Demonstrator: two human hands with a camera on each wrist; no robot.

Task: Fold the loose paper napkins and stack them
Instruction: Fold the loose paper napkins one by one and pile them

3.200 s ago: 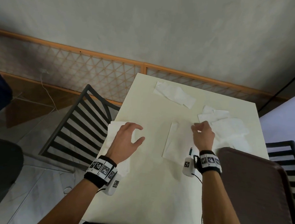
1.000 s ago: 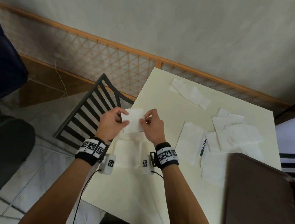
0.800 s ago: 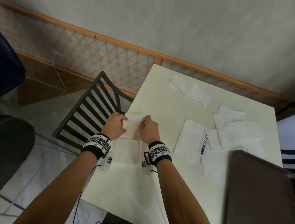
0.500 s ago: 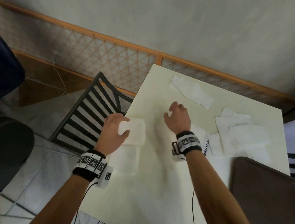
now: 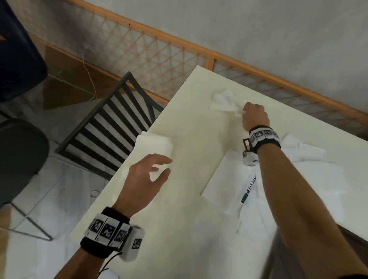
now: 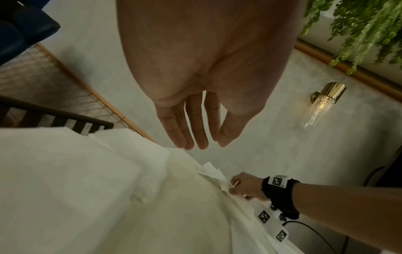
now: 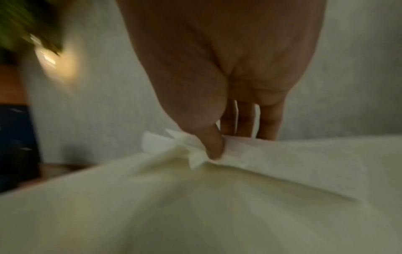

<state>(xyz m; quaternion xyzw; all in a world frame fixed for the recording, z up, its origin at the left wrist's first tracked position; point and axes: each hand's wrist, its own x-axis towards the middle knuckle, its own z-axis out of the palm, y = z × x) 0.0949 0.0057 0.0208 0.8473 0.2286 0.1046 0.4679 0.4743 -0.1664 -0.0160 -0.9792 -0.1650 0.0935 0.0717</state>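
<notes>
- At the far end of the cream counter (image 5: 194, 182), the right hand (image 5: 255, 117) pinches a crumpled napkin (image 5: 223, 101) between thumb and fingers.
- Nearer, the left hand (image 5: 144, 179) hovers with relaxed, spread fingers, holding nothing, above the folded napkin stack (image 5: 152, 145) at the counter's left edge.
- Loose napkins (image 5: 304, 153) lie right.

I observe a cream table (image 5: 189, 181). A folded napkin stack (image 5: 153, 146) sits at its left edge, a crumpled napkin (image 5: 223, 101) near the far edge, and loose napkins (image 5: 304, 165) lie on its right side.
</notes>
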